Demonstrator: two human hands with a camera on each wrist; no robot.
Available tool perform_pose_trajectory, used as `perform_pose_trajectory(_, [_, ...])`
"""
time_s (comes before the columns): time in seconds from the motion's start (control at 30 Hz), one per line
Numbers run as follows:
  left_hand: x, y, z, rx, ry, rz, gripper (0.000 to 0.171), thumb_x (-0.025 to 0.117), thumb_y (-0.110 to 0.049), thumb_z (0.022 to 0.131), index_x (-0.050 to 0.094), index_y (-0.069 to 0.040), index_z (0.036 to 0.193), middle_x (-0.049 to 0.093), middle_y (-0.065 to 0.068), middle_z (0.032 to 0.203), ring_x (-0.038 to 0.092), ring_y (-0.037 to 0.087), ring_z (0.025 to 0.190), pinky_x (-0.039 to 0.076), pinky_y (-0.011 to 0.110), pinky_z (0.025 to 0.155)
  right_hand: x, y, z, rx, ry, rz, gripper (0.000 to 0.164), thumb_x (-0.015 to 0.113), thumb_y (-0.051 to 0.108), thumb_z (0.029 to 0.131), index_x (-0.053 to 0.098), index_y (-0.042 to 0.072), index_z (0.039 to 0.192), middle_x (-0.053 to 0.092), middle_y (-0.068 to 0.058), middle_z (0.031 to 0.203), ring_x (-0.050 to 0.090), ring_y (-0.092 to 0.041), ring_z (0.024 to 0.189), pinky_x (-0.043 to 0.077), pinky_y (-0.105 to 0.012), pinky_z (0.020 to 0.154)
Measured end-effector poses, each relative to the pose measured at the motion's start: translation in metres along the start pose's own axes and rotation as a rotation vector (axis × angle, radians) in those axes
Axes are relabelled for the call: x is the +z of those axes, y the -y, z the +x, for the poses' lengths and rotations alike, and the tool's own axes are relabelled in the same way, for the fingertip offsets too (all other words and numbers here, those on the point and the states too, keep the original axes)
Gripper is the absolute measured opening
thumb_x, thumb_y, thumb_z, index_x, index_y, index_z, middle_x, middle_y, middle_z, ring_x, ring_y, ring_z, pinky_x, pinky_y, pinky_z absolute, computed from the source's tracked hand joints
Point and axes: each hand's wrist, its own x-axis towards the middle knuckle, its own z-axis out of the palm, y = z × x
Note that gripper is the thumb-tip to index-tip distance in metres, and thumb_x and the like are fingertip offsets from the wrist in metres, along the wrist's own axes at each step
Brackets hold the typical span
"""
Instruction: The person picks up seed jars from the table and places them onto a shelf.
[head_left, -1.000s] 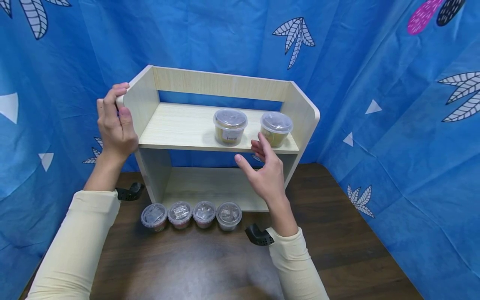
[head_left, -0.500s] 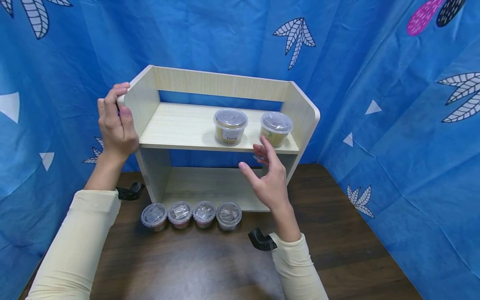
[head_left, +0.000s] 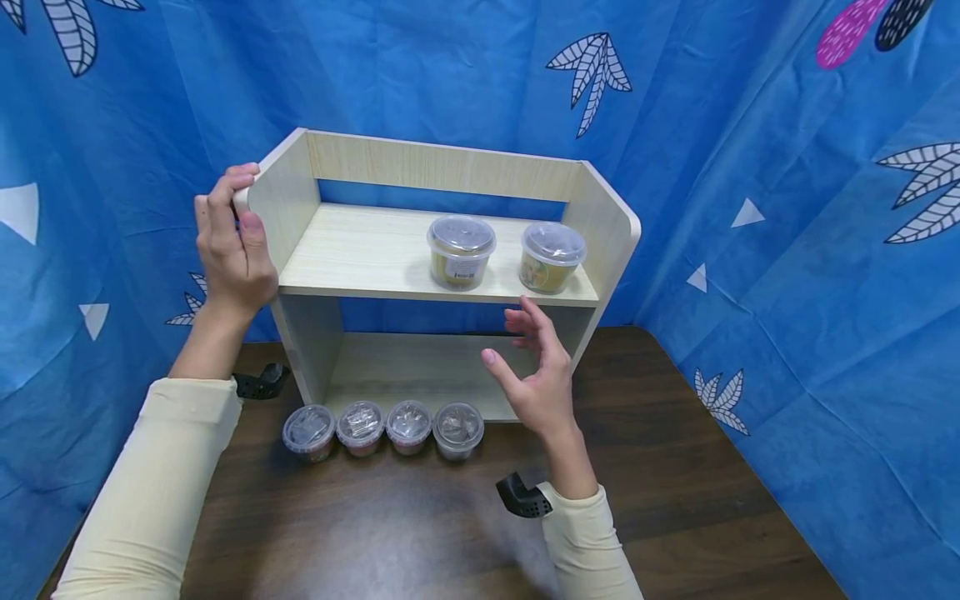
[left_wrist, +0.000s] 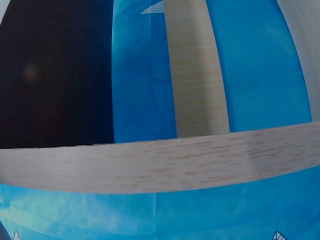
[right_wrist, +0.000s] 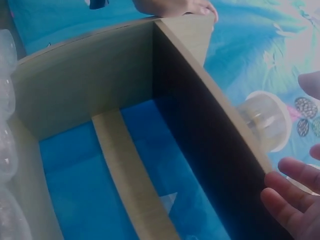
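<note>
My left hand (head_left: 234, 250) holds the rounded front corner of the left side panel of a pale wooden two-tier shelf (head_left: 367, 237). Two lidded clear tubs with yellowish contents stand upright on its upper board: a middle tub (head_left: 460, 268) and a right tub (head_left: 550, 273). Just below the right tub, in front of the upper board's edge, hovers my right hand (head_left: 542, 379). It holds nothing, and its fingers and thumb are spread apart. The right wrist view shows its fingers (right_wrist: 287, 195) by the board's edge. My left hand is out of the left wrist view.
Four-sided framing aside, a row of several small lidded cups (head_left: 408, 427) stands on the dark wooden table (head_left: 360, 533), before the lower board (head_left: 420, 371). A blue patterned curtain (head_left: 420, 67) hangs behind and at both sides.
My right hand has drawn down and slightly right, away from the right tub, towards me. My left hand, the shelf and the tubs have stayed in place.
</note>
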Motion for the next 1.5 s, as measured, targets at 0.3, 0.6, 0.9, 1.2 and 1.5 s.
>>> perform_pose_trajectory(0.3, [0.000, 0.000, -0.001, 0.000, 0.000, 0.010, 0.037, 0.040, -0.017, 0.093, 0.049, 0.006, 0.120, 0.059, 0.012, 0.134, 0.056, 0.034, 0.112, 0.031, 0.032, 0.087, -0.001, -0.008, -0.010, 0.030, -0.015, 0.022, 0.067, 0.072, 0.009, 0.083, 0.046, 0.004, 0.143, 0.062, -0.015, 0.127, 0.060, -0.029, 0.113, 0.049, -0.050, 0.090])
perform_pose_trajectory(0.6, [0.000, -0.001, 0.000, -0.002, 0.002, 0.012, 0.038, 0.039, -0.016, 0.091, 0.049, 0.007, 0.120, 0.059, 0.013, 0.133, 0.055, 0.037, 0.111, 0.029, 0.031, 0.088, -0.001, -0.002, -0.014, 0.072, -0.017, -0.005, 0.068, 0.071, -0.002, 0.080, 0.043, -0.007, 0.141, 0.060, -0.027, 0.124, 0.059, -0.041, 0.110, 0.048, -0.056, 0.089])
perform_pose_trajectory(0.9, [0.000, -0.001, 0.000, -0.006, -0.001, 0.017, 0.038, 0.039, -0.016, 0.092, 0.049, 0.007, 0.120, 0.059, 0.013, 0.133, 0.054, 0.037, 0.110, 0.029, 0.030, 0.087, -0.002, 0.024, -0.013, 0.095, -0.004, -0.002, 0.063, 0.069, -0.006, 0.079, 0.043, -0.014, 0.136, 0.059, -0.032, 0.121, 0.059, -0.046, 0.107, 0.048, -0.060, 0.086])
perform_pose_trajectory(1.2, [0.000, -0.001, -0.001, -0.023, 0.004, 0.035, 0.036, 0.038, -0.015, 0.093, 0.050, 0.005, 0.120, 0.058, 0.009, 0.135, 0.053, 0.034, 0.109, 0.035, 0.032, 0.084, -0.001, 0.017, -0.019, 0.120, 0.002, 0.021, 0.063, 0.070, -0.005, 0.079, 0.044, -0.015, 0.135, 0.059, -0.033, 0.120, 0.059, -0.047, 0.107, 0.047, -0.062, 0.086])
perform_pose_trajectory(1.5, [0.000, -0.001, -0.002, -0.033, 0.001, 0.041, 0.036, 0.038, -0.016, 0.093, 0.050, 0.004, 0.120, 0.058, 0.007, 0.135, 0.052, 0.033, 0.108, 0.036, 0.029, 0.083, 0.000, 0.012, -0.025, 0.141, 0.022, 0.013, 0.059, 0.071, -0.006, 0.079, 0.046, -0.017, 0.132, 0.059, -0.034, 0.119, 0.058, -0.049, 0.106, 0.047, -0.062, 0.086])
